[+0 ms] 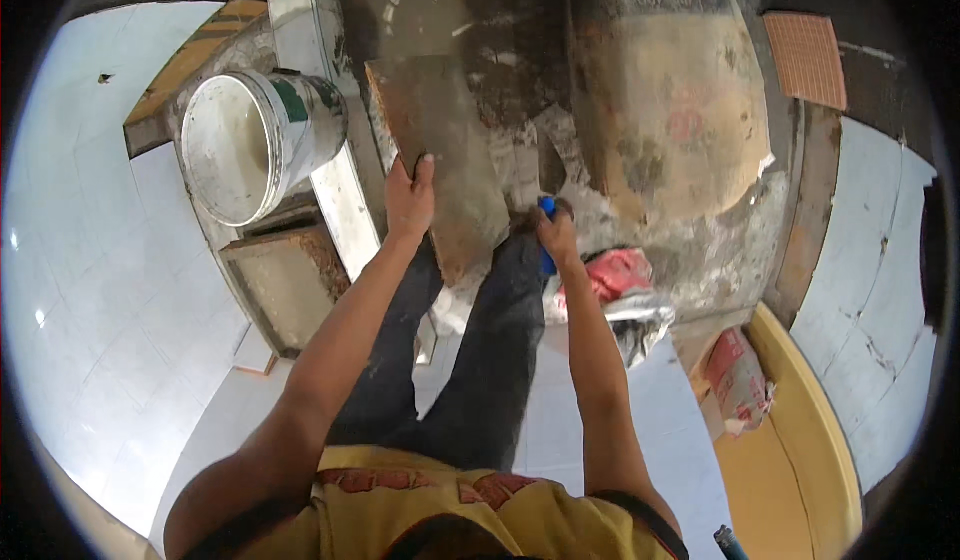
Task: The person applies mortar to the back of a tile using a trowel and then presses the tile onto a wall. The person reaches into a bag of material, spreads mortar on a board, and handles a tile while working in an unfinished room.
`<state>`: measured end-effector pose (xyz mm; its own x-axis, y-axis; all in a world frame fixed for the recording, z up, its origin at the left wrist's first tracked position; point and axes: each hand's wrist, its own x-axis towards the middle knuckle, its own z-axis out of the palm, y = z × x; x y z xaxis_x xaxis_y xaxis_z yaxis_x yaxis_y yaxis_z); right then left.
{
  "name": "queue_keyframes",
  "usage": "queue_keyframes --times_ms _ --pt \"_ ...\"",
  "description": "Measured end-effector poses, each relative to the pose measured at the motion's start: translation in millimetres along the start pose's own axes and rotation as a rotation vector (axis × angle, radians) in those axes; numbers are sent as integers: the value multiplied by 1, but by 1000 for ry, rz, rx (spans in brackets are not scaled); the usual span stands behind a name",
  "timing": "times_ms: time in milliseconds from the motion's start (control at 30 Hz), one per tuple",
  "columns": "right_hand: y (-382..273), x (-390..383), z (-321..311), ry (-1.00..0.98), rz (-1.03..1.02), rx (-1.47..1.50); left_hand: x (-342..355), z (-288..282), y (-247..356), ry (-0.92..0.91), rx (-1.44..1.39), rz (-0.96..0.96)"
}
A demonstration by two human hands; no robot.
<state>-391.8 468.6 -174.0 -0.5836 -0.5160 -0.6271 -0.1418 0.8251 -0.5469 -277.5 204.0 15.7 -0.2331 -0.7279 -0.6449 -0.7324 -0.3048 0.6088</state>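
My left hand [410,200] grips the left edge of a flat brown-grey slab [450,130], its thumb lying on the top face. The slab looks like a cut tile with an uneven lower end, and it is tilted in front of my legs. My right hand [556,230] is closed around a blue handle [547,260] just right of the slab, near my right knee. Whatever the handle belongs to is mostly hidden, so its kind is unclear. Below that hand lies a crumpled red and white sack [618,275].
A white bucket [225,150] lies tipped at the left, next to a pale plank [345,205] and a dirty tray-like box [285,285]. A large tan sack [680,110] takes up the far right. An orange tile [805,60] and another sack [738,375] are further right.
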Motion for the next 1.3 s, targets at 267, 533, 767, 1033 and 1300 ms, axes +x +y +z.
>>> queue_keyframes --times_ms 267,533,767,1033,1300 --pt "-4 194 62 -82 3 -191 65 22 15 287 34 347" --pt "3 361 44 257 -52 -148 250 37 -18 339 -72 572" --pt "-14 306 103 343 -227 -482 318 30 1 399 -224 667" --pt "-45 409 27 215 -47 -432 331 -6 -19 384 -183 654" --pt "-19 252 130 10 -242 -467 304 4 -10 440 -86 712"
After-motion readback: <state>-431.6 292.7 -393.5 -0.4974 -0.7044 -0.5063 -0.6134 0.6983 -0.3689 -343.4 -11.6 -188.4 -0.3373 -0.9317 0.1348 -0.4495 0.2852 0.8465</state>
